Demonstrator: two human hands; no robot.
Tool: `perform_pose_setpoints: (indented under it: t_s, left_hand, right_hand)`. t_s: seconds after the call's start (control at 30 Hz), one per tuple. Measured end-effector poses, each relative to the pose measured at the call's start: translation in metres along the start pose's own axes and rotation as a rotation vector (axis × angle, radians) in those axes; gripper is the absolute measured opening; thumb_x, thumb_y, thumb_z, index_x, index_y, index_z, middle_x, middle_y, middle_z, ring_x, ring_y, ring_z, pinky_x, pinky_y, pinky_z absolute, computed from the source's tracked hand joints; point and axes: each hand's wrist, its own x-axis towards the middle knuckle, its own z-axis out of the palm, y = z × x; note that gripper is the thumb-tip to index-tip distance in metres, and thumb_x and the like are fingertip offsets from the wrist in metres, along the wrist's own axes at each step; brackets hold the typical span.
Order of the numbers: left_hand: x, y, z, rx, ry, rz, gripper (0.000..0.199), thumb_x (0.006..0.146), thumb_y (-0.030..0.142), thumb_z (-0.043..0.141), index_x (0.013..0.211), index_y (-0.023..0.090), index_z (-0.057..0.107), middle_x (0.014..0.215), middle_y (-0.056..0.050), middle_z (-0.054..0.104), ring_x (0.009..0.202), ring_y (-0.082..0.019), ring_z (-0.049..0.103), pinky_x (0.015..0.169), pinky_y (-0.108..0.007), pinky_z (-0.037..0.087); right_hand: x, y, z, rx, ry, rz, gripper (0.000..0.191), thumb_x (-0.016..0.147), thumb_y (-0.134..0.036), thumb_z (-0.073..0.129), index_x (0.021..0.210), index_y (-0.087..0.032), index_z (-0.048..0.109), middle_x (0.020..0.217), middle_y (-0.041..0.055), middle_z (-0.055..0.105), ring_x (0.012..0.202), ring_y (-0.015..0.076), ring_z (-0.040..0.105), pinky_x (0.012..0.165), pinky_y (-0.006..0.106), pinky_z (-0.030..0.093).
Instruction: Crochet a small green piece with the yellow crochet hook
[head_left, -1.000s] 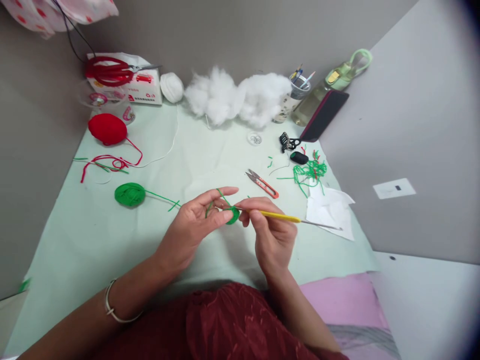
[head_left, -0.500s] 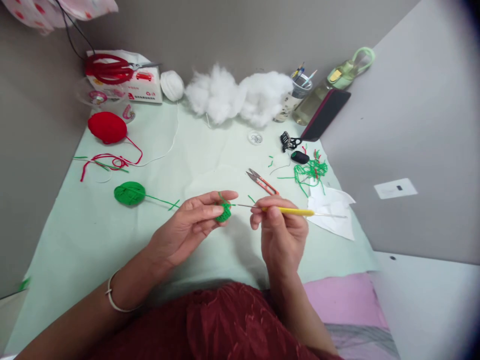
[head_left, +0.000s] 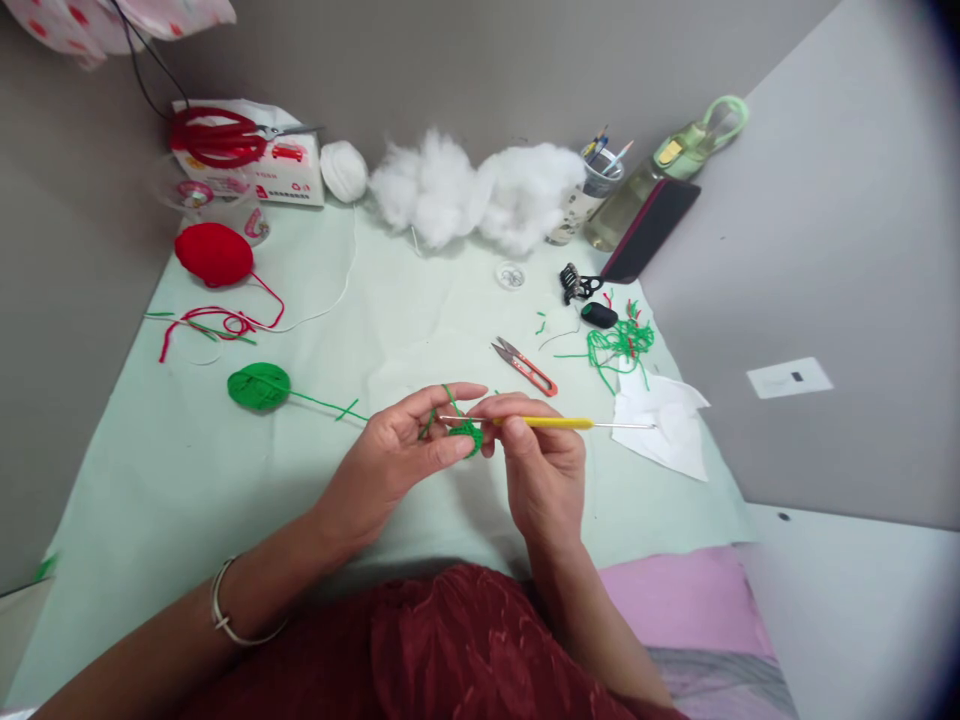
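Note:
A small green crochet piece [head_left: 469,438] is pinched between the thumb and fingers of my left hand [head_left: 397,440]. Green yarn runs over the raised index finger and back to the green yarn ball [head_left: 259,386] at the left. In my right hand [head_left: 544,465] is a crochet hook [head_left: 551,423] with a yellow handle, gripped like a pen. Its metal tip lies across the top of the piece, by the left fingers; whether it passes through a stitch I cannot tell. Orange thread snips [head_left: 525,366] lie just beyond my right hand.
Red yarn [head_left: 215,254], a white yarn ball [head_left: 344,171] and white stuffing [head_left: 435,190] sit toward the back. Red-handled scissors [head_left: 217,137] rest on a box. At right are a hair clip [head_left: 576,284], green yarn scraps [head_left: 619,345], white paper [head_left: 664,430], a phone [head_left: 652,232] and a bottle [head_left: 626,205].
My right hand has moved left, bringing the hook tip from right of the green piece to across it. The piece has shifted slightly right and down in my left hand.

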Motion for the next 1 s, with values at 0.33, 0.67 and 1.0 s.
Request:
perform_pose_setpoints:
  t_s: [0.33, 0.67, 1.0]
  left_hand:
    - [0.002, -0.001, 0.000, -0.001, -0.021, -0.043, 0.030, 0.087, 0.025, 0.083, 0.117, 0.028, 0.082, 0.091, 0.000, 0.069, 0.091, -0.016, 0.062, 0.085, -0.027, 0.046]
    - [0.005, 0.002, 0.000, -0.029, 0.085, -0.090, 0.013, 0.086, 0.032, 0.080, 0.091, 0.021, 0.078, 0.072, 0.003, 0.061, 0.061, -0.012, 0.041, 0.064, -0.030, 0.032]
    - [0.005, 0.001, -0.001, -0.037, 0.099, -0.099, 0.013, 0.086, 0.031, 0.080, 0.092, 0.020, 0.078, 0.069, 0.004, 0.059, 0.062, -0.012, 0.043, 0.065, -0.030, 0.031]
  right_hand:
    - [-0.001, 0.001, 0.006, -0.094, 0.109, -0.079, 0.014, 0.100, -0.029, 0.068, 0.100, -0.028, 0.082, 0.098, 0.0035, 0.078, 0.071, 0.0144, 0.064, 0.065, 0.032, 0.054]
    - [-0.001, -0.009, 0.001, -0.155, 0.183, -0.093, 0.016, 0.101, -0.031, 0.065, 0.096, -0.025, 0.079, 0.092, 0.0038, 0.075, 0.065, 0.0142, 0.064, 0.061, 0.033, 0.055]
    - [-0.005, -0.011, 0.000, -0.147, 0.146, -0.172, 0.015, 0.102, -0.027, 0.064, 0.100, -0.028, 0.080, 0.090, 0.0030, 0.074, 0.067, 0.0146, 0.065, 0.059, 0.033, 0.055]
